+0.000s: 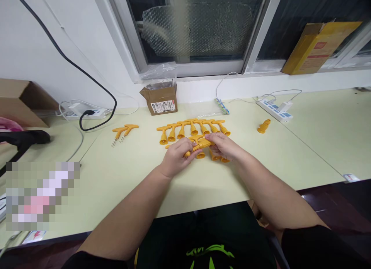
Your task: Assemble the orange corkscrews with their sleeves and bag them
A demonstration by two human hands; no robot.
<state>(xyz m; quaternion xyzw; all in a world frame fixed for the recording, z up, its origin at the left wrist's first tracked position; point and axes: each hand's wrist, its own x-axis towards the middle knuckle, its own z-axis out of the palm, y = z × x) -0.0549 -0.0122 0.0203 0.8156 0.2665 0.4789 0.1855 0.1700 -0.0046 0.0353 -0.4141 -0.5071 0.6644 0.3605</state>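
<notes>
No text is legible; the white label (163, 107) on the carton (161, 94), beyond the grip, bears unreadably small print.

– Held part (204, 143)?
– Yellow-orange, plain. Handles (193, 126) same.
– Counter (130, 191)?
– Pale yellow-green.
– Small box (161, 96)?
– Brown; label (163, 106) white, black print.
– Window carton (317, 54)?
– Yellow, red print.
– Right power strip (274, 108)?
– White, blue panels.
– Shirt (208, 226)?
– Black, lime-green motif.

Open room lies rightward; yellow pieces (193, 129) block ahead.
</notes>
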